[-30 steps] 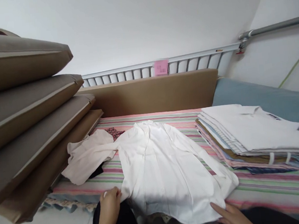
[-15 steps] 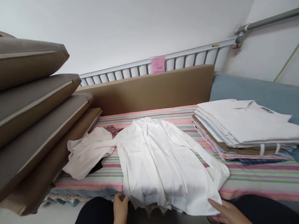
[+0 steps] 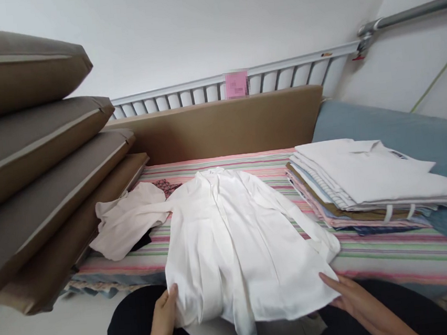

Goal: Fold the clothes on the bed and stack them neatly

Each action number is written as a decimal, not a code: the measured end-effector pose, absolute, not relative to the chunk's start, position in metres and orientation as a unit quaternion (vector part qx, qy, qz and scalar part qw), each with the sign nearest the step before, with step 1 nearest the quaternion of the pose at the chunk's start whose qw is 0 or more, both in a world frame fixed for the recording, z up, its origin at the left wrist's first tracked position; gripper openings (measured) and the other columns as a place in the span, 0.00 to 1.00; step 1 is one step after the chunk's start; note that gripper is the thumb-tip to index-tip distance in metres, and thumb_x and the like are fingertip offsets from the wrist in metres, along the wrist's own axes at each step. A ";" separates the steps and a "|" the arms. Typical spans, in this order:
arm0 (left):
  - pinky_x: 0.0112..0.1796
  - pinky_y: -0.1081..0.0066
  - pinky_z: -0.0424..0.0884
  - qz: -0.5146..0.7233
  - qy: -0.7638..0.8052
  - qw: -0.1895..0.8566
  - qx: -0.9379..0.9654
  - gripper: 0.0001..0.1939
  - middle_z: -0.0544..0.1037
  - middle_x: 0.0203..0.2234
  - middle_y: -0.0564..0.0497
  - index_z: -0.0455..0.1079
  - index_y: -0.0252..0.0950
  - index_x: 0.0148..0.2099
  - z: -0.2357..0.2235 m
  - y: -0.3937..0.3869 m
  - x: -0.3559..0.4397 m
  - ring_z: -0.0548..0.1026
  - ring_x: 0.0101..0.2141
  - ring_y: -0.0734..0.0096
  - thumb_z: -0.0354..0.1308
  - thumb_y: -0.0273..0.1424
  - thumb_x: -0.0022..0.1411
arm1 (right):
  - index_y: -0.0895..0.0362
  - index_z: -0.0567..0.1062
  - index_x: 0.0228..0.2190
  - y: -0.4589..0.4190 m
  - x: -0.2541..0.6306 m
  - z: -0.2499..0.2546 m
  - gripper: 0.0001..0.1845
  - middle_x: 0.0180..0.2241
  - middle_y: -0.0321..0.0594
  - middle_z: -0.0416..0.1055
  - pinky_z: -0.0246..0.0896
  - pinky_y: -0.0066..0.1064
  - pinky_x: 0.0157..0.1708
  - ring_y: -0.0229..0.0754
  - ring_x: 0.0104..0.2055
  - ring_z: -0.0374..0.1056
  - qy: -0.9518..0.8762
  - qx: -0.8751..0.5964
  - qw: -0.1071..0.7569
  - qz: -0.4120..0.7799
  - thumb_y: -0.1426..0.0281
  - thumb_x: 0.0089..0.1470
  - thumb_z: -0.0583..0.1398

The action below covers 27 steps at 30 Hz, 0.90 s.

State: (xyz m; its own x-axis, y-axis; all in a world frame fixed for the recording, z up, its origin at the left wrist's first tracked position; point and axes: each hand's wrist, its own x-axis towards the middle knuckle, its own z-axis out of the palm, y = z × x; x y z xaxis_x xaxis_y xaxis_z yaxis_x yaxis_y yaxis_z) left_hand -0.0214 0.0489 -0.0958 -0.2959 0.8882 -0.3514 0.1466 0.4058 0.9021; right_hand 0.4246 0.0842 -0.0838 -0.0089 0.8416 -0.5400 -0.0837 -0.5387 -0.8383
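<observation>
A white long-sleeved shirt point(image 3: 250, 238) lies spread front up, its collar away from me and its hem hanging over the near edge of the striped cover. My left hand point(image 3: 164, 313) pinches the hem's left corner, thumb on top. The right corner of the hem is held between thumb and fingers of my right hand point(image 3: 344, 293). Between my hands the front edge droops in loose folds over my lap. One sleeve runs down the right side with its cuff folded near the edge; the left sleeve is mostly out of sight.
A pale pink garment point(image 3: 129, 218) lies crumpled left of the shirt, beside a dark patterned cloth point(image 3: 166, 188). Folded clothes point(image 3: 374, 174) are stacked at the right on the striped cover point(image 3: 377, 250). Thick brown cushions point(image 3: 40, 148) pile up at the left; a brown panel point(image 3: 220, 128) stands behind.
My left hand has moved from the shirt's left side to its hem corner and drawn it out leftward, widening the hem. My right hand has kept its hold on the right corner.
</observation>
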 end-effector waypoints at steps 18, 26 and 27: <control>0.32 0.61 0.69 0.001 0.827 0.265 0.496 0.14 0.78 0.32 0.41 0.67 0.35 0.39 -0.061 0.021 -0.040 0.78 0.32 0.55 0.42 0.24 0.55 | 0.55 0.76 0.31 0.091 0.452 -0.118 0.25 0.30 0.44 0.76 0.66 0.32 0.30 0.48 0.35 0.71 -0.343 -0.691 0.262 0.580 0.52 0.32 0.65; 0.51 0.57 0.64 0.176 0.721 0.032 0.669 0.23 0.70 0.50 0.36 0.62 0.30 0.54 -0.094 0.067 -0.018 0.68 0.51 0.52 0.46 0.35 0.58 | 0.60 0.75 0.35 0.080 0.448 -0.073 0.19 0.27 0.42 0.75 0.57 0.21 0.19 0.38 0.24 0.70 -0.428 -0.725 0.175 0.511 0.63 0.40 0.62; 0.51 0.57 0.64 0.197 0.702 0.050 0.682 0.23 0.70 0.51 0.37 0.63 0.31 0.53 -0.099 0.076 -0.010 0.68 0.51 0.53 0.47 0.35 0.58 | 0.60 0.75 0.35 0.079 0.449 -0.069 0.18 0.28 0.42 0.76 0.57 0.20 0.19 0.37 0.24 0.70 -0.432 -0.719 0.180 0.514 0.64 0.41 0.61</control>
State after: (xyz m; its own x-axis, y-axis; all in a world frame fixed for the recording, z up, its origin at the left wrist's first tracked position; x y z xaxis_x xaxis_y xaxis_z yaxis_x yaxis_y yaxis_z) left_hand -0.0105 0.0762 -0.0990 -0.0635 0.9782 0.1979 0.9388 -0.0088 0.3444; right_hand 0.4489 0.0792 -0.0687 0.0989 0.8058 -0.5839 0.4359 -0.5625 -0.7025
